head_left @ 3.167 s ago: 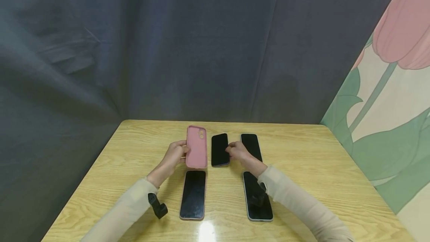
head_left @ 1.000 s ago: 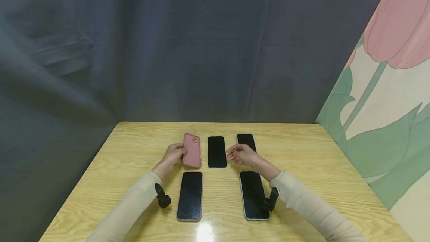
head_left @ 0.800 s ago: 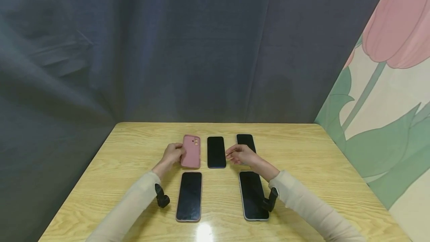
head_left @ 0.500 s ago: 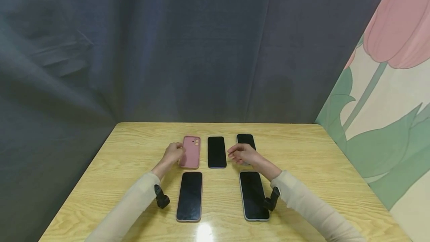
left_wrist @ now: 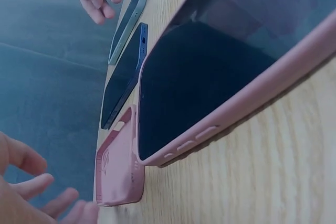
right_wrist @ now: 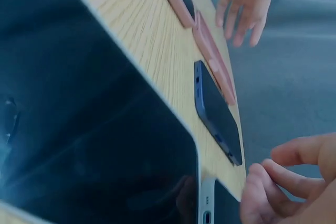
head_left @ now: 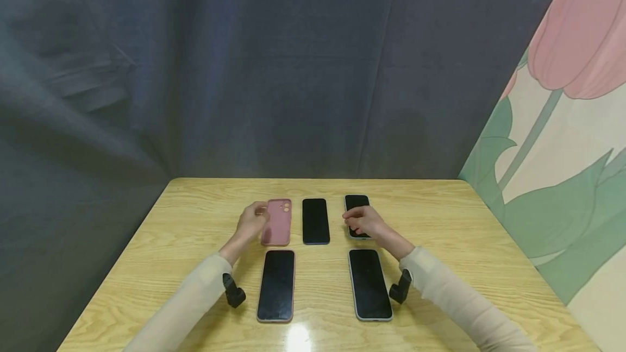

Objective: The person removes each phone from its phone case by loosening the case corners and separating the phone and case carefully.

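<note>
A pink phone case (head_left: 280,224) lies flat on the table, its hollow side up. My left hand (head_left: 251,222) hovers at the case's left edge; in the left wrist view its loosely bent fingers (left_wrist: 60,203) are apart from it. To the right of the case lies a dark phone (head_left: 315,221) with a blue frame (right_wrist: 198,90). Over the far right phone (head_left: 357,201), which has a pale edge, my right hand (head_left: 367,222) hangs with relaxed fingers and holds nothing. That hand covers part of this phone.
Nearer to me lie a pink-edged phone (head_left: 276,287) on the left and a larger pale-edged phone (head_left: 370,285) on the right. A dark curtain (head_left: 274,96) hangs behind the wooden table (head_left: 430,221). A flower-patterned wall (head_left: 562,178) stands on the right.
My left hand has lowered the pink case flat and let go of it. My right hand, earlier at the blue-framed phone's edge, has moved right over the far right phone.
</note>
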{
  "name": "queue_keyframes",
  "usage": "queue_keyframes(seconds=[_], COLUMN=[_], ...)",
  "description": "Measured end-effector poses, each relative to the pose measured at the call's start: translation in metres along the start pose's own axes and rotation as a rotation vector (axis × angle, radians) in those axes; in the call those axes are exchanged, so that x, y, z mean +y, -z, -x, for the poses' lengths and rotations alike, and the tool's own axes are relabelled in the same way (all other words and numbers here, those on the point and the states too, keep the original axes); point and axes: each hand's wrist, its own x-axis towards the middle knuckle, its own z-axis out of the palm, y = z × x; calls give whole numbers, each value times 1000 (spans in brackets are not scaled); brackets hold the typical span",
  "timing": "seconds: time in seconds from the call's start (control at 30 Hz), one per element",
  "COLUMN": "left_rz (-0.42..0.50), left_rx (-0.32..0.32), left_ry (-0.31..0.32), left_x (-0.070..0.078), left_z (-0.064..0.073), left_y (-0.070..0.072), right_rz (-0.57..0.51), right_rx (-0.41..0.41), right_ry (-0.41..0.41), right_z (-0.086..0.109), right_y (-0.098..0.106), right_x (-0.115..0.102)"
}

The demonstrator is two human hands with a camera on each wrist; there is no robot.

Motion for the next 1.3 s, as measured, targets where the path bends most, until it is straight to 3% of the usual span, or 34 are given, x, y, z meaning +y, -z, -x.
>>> queue_keyframes(seconds=[0.2, 0.5, 0.7, 0.93, 1.17, 1.3], left_rz=[40, 83, 73, 73, 57, 63], left_rx=[32, 27, -13, -24, -28, -34], left_ry=[-61, -109, -135, -152, -169, -165], left_x=[2, 5, 7, 8, 7, 7], left_z=[5, 10, 14, 16, 17, 18], left_y=[-5, -12, -14, -18, -18, -17], right_rz=[140, 321, 429, 470, 645, 639], right_rx=[161, 270, 239, 223, 189, 187], right_ry=[-10, -63, -123, -182, -235, -279], right_z=[-4, -10, -14, -22, -34, -39], right_y=[7, 19, 19, 16, 11, 6], right_x=[9, 17, 25, 28, 22, 19])
